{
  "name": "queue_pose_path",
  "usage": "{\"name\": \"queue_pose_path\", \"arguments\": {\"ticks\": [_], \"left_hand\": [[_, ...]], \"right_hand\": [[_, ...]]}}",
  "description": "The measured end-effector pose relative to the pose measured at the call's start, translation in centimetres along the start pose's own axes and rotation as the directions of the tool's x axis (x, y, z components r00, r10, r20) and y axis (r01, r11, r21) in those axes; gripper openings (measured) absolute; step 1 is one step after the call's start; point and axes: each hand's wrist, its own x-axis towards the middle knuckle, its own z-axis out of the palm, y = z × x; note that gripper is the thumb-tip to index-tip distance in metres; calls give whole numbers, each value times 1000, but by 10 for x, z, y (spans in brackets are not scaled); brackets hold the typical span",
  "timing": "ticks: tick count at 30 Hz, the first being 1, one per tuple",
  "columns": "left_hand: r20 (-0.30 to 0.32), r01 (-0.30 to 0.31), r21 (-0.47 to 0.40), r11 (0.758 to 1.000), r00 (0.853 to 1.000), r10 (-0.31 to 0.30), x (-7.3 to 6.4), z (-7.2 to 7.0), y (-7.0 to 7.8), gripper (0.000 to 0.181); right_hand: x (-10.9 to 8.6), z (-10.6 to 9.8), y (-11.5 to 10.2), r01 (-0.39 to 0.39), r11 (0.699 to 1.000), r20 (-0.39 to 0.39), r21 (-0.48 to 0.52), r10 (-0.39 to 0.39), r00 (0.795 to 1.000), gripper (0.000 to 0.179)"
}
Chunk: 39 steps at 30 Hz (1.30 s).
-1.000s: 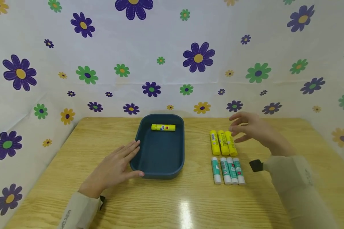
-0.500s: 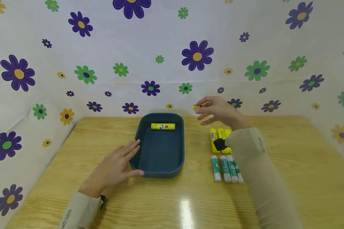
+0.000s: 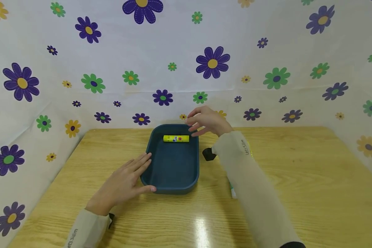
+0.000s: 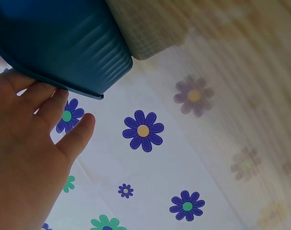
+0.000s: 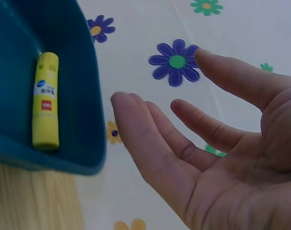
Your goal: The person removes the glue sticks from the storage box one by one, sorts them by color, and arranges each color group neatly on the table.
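Note:
A dark blue tray [image 3: 173, 168] stands on the table, with one yellow glue stick [image 3: 176, 138] lying crosswise near its far end. My left hand [image 3: 124, 184] rests against the tray's left rim, fingers fairly straight; the left wrist view shows its fingertips touching the tray's wall [image 4: 88, 57]. Over the tray's far right corner hovers my right hand [image 3: 206, 120], holding nothing. Seen in the right wrist view, its fingers are spread and loosely bent, apart from the tray and from the glue stick [image 5: 46, 100].
Right of the tray, my right sleeve [image 3: 251, 179] hides most of the other glue sticks. A bit of a yellow one [image 3: 250, 151] and the white end of a green-and-white one [image 3: 233, 193] show beside it. Flowered cloth [image 3: 173, 79] hangs behind the wooden table [image 3: 313, 179].
My right hand has moved left from beside the yellow glue sticks to the tray's far right corner, its sleeve now covering the sticks. The left hand has stayed at the rim.

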Motion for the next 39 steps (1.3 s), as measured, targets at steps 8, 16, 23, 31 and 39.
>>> {"name": "queue_pose_path", "arguments": {"ticks": [8, 16, 23, 31, 39], "left_hand": [[4, 10, -8, 1000, 1000, -10, -1, 0, 0, 101], [9, 12, -1, 1000, 1000, -12, -3, 2, 1, 100], [-15, -16, 17, 1000, 1000, 16, -1, 2, -1, 101], [-14, -22, 17, 1000, 1000, 22, 0, 1, -2, 103], [-12, -22, 6, 1000, 1000, 22, 0, 3, -3, 103]], "right_hand": [[18, 21, -7, -73, 996, 2, 56, 73, 997, 41], [35, 35, -11, -112, 994, 27, -11, 113, 993, 41], [47, 40, -3, -124, 990, 26, -62, 126, 992, 43], [57, 43, 15, -137, 989, 52, 47, 135, 989, 42], [62, 49, 25, -33, 972, 38, -232, 43, 998, 40]]}}
